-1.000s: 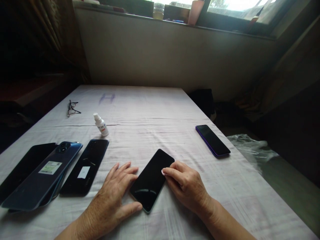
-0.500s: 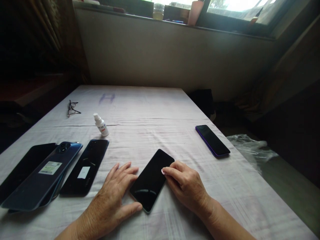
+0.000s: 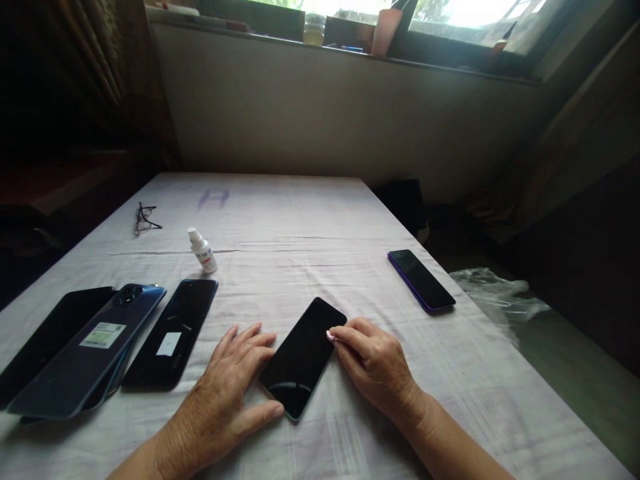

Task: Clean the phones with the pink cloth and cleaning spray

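Observation:
A black phone lies screen up and slanted on the white tablecloth, close to me. My left hand rests flat on the cloth at the phone's left side, fingers stretched out and thumb against its near corner. My right hand sits at the phone's right edge with its fingers curled together. Its fingertips touch the edge near the top, and a small pale bit shows there that I cannot make out.
At the left lie a black back cover and a blue back cover stacked on dark panels. A small white bottle and glasses sit farther back. A purple-edged phone lies near the right table edge, beside clear plastic.
My right fingertips have slid a little up the phone's right edge. The view has shifted slightly. My left hand has stayed in place.

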A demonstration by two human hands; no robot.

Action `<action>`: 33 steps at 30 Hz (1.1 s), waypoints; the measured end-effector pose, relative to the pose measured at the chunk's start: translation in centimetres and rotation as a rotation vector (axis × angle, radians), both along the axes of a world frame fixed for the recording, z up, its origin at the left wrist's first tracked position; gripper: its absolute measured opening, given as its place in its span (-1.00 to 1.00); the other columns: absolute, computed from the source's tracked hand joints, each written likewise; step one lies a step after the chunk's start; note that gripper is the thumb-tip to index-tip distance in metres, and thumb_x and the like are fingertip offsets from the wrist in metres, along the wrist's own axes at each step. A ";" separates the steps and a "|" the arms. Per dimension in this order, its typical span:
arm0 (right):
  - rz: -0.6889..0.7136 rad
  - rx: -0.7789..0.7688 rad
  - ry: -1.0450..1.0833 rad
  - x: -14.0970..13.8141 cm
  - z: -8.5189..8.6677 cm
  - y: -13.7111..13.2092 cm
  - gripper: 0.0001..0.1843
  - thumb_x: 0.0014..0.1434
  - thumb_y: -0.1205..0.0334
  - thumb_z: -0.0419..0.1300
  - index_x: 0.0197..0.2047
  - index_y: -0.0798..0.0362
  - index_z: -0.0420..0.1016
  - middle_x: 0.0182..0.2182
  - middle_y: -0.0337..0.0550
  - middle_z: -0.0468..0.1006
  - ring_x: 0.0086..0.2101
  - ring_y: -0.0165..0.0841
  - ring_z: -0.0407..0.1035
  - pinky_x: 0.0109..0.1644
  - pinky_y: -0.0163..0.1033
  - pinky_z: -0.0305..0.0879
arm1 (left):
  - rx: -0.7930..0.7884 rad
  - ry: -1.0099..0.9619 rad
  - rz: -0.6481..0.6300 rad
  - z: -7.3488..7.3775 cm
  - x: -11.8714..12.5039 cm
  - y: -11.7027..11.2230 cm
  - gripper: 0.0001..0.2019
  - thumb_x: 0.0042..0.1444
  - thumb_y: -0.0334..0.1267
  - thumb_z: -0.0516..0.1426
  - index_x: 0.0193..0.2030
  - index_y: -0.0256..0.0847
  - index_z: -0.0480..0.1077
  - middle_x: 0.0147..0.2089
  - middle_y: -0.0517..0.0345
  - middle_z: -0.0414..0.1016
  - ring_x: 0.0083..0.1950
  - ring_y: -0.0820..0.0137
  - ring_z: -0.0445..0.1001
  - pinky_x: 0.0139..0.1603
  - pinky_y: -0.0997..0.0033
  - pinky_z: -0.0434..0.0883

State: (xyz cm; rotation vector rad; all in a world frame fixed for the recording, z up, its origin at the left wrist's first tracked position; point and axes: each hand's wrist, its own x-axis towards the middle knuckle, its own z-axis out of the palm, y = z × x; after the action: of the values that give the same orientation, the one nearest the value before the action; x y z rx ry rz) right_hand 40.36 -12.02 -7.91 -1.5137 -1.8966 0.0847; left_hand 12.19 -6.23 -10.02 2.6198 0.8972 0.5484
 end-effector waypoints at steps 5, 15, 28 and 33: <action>0.010 -0.003 0.029 -0.5 0.0 -0.3 -0.82 0.36 0.33 0.13 -0.12 0.03 0.58 -0.32 -0.15 0.55 -0.35 -0.36 0.48 -0.25 -0.32 0.37 | 0.006 0.009 -0.007 0.1 0.1 0.2 -0.48 0.06 -0.15 0.33 0.16 -0.03 0.34 0.28 0.04 0.46 0.43 0.00 0.26 0.48 -0.25 -0.01; 0.190 -0.101 0.162 -0.7 0.3 2.5 -0.85 0.32 0.30 0.20 -0.16 -0.02 0.63 -0.27 -0.15 0.61 -0.30 -0.37 0.52 -0.20 -0.33 0.42 | 0.040 0.018 -0.118 0.7 -0.1 0.2 -0.46 0.08 -0.10 0.34 0.20 -0.02 0.38 0.28 0.04 0.47 0.40 0.00 0.30 0.46 -0.25 0.03; 0.197 -0.186 0.139 -2.2 2.0 4.1 -0.89 0.25 0.36 0.29 -0.20 0.00 0.65 -0.32 -0.23 0.59 -0.36 -0.45 0.50 -0.24 -0.39 0.38 | 0.185 -0.079 -0.062 2.0 0.2 2.0 -0.71 0.26 -0.37 0.07 0.09 -0.08 0.40 0.20 0.06 0.55 0.30 0.20 0.44 0.43 -0.08 0.18; 0.066 -0.146 0.101 -1.6 1.7 2.7 -0.86 0.24 0.37 0.28 -0.15 -0.01 0.61 -0.31 -0.22 0.62 -0.32 -0.39 0.52 -0.20 -0.34 0.40 | 0.103 0.188 -0.165 3.9 1.1 5.2 -0.26 0.10 -0.28 0.19 0.44 -0.12 0.13 0.48 -0.03 0.20 0.53 0.05 0.03 0.49 -0.18 -0.05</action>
State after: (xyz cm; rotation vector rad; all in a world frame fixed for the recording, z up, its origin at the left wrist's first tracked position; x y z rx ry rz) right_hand 38.76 -9.28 -6.18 -1.5123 -1.8941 0.3295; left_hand 13.31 -1.06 -6.07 2.8429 0.7123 0.3178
